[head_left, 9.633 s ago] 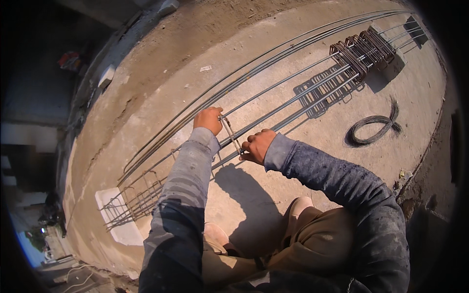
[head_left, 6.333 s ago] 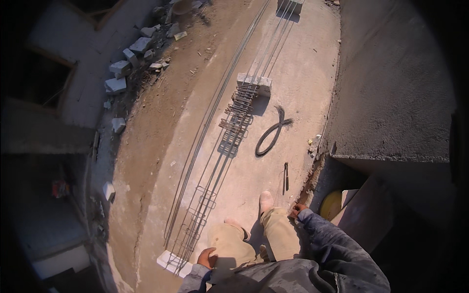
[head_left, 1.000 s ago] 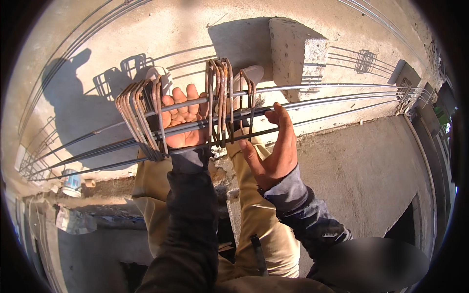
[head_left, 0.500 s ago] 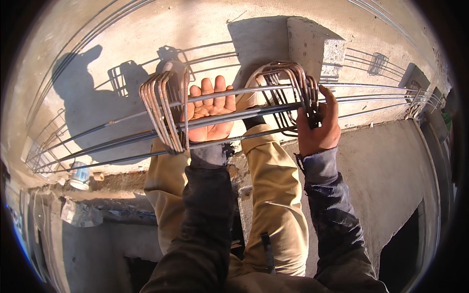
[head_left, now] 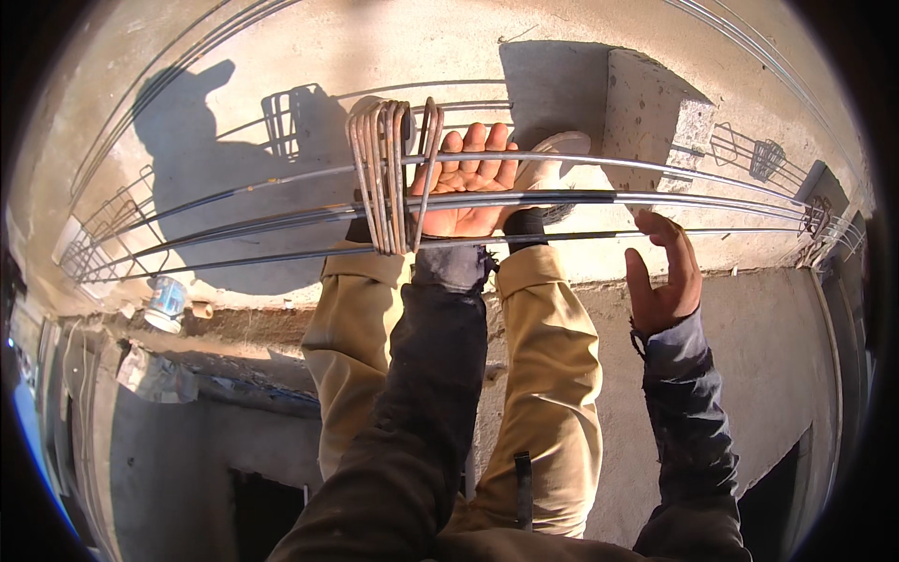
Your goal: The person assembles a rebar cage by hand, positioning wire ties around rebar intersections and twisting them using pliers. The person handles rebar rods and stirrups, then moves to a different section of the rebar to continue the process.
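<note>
Long steel reinforcing bars (head_left: pixel 571 198) run across the view in front of me. A bunch of rusty rectangular wire stirrups (head_left: pixel 373 169) hangs around them left of centre, and one stirrup leans apart on its right side. My left hand (head_left: pixel 468 178) lies palm up behind the bars, fingers stretched out, beside that leaning stirrup; the bars cross in front of it. To the right, my right hand (head_left: pixel 670 276) is just below the lowest bar, empty, with fingers apart and slightly curved. At the bars' far right end sits another cluster of stirrups (head_left: pixel 818 215), too small to make out well.
A concrete block (head_left: pixel 641 122) stands behind the bars. My legs in tan trousers (head_left: pixel 548 347) are beneath them. At the left, a white and blue tub (head_left: pixel 167 304) sits near the ledge's broken edge, beyond which the level drops. More bars (head_left: pixel 749 37) lie at the upper right.
My right hand has let go of the right-hand bunch of stirrups and dropped away from the bars. That bunch has left the middle; a fuller cluster shows at the right end. The view has shifted.
</note>
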Demonstrator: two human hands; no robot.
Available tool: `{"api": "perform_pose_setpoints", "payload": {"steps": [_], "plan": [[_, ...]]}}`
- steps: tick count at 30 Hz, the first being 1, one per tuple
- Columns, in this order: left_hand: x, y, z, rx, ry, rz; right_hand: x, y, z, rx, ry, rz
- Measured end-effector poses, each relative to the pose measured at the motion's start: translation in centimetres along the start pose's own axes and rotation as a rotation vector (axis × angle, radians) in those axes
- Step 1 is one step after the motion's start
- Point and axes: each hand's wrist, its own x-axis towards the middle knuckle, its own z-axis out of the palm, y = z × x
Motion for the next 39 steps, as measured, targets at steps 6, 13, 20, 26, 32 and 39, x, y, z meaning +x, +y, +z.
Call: {"api": "perform_pose_setpoints", "payload": {"steps": [6,13,20,26,32,39], "plan": [[-0.2,0.7,-2.5,-0.094,0.115,0.067,1.3,-9.3,9.8,0.460,-0.051,0.053],[0.5,1.1,-7.2,-0.083,-0.280,0.121,4.8,-14.4,16.4,0.280,-0.040,0.385],[0.5,1.8,-3.8,-0.376,0.286,0.110,7.6,-12.2,19.6,0.135,-0.221,0.468],[-0.6,8.7,-3.4,-0.273,0.481,0.304,8.7,-10.9,19.0,0.196,-0.434,0.446],[-2.1,7.0,-4.3,-0.203,0.621,0.296,7.8,-8.3,17.0,0.419,-0.301,0.612],[-7.0,1.1,-5.2,-0.156,0.904,0.033,6.2,-0.7,11.9,0.281,-0.090,0.616]]}}
